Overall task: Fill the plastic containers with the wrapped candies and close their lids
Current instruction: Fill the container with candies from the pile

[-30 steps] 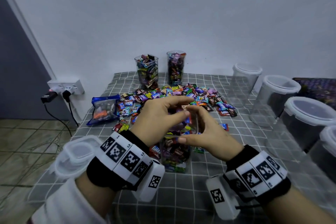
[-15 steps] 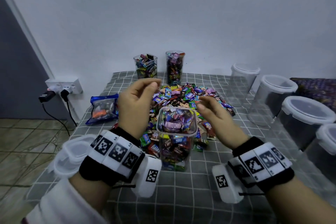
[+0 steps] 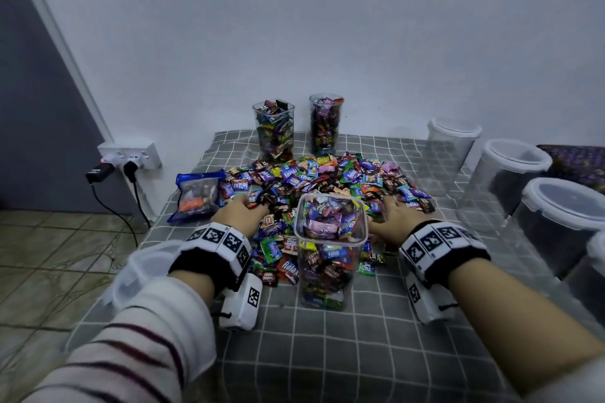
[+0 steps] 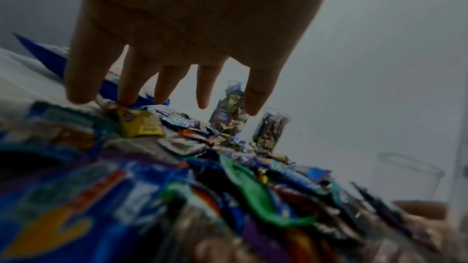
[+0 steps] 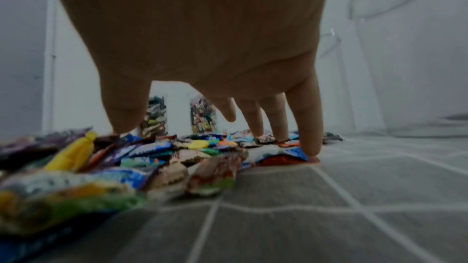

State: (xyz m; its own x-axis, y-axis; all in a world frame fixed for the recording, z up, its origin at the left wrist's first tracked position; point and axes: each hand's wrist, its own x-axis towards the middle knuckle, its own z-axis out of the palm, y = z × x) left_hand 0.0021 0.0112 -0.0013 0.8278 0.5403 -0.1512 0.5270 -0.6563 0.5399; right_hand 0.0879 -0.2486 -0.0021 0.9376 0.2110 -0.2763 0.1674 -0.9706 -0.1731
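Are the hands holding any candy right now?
No. Both the left hand and right hand have spread fingers reaching onto the candy pile; nothing is gripped.

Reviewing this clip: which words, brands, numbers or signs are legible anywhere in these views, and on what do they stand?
"Relaxa": blue candy wrapper in the pile behind the open container.
"Relaxa": red wrapper at that container's left base.
"COFFEE CANDY", faintly: dark wrappers inside that container.
Square black-and-white coded markers, no words: wristbands.
Blue bag, other wrappers, both wrist views: too blurred to read.
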